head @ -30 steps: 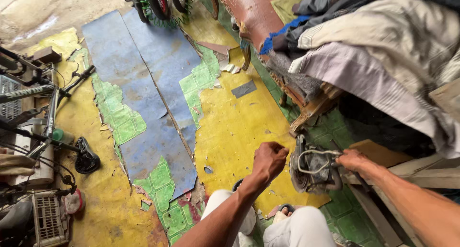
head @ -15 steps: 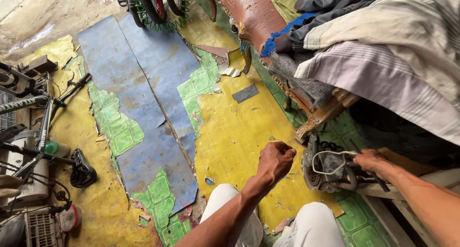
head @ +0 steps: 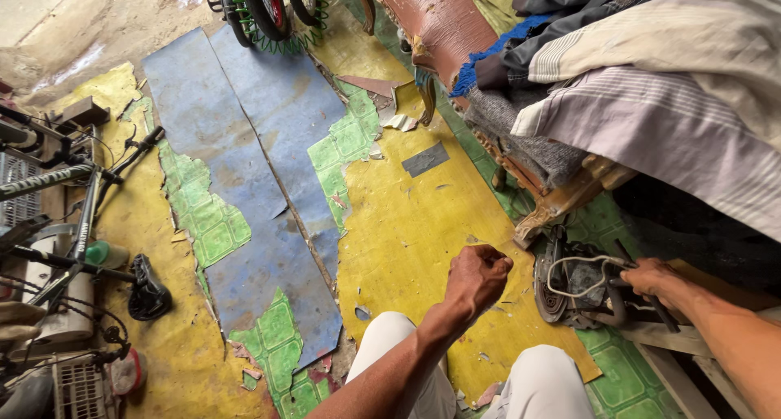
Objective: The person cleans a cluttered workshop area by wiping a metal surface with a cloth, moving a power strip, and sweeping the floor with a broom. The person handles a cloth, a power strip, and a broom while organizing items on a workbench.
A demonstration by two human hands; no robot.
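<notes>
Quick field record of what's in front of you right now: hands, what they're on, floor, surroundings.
left hand: closed in a fist above the yellow floor covering, nothing visibly held
right hand: gripping the dark metal part with its pale wire loop
floor: torn layers, blue sheet, green tile pattern
left side: bicycle frame, black saddle
upper right: folded fabrics on a brown seat

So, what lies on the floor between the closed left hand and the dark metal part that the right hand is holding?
Head view: only bare yellow floor covering with small scraps lies between left hand and metal part.
</notes>
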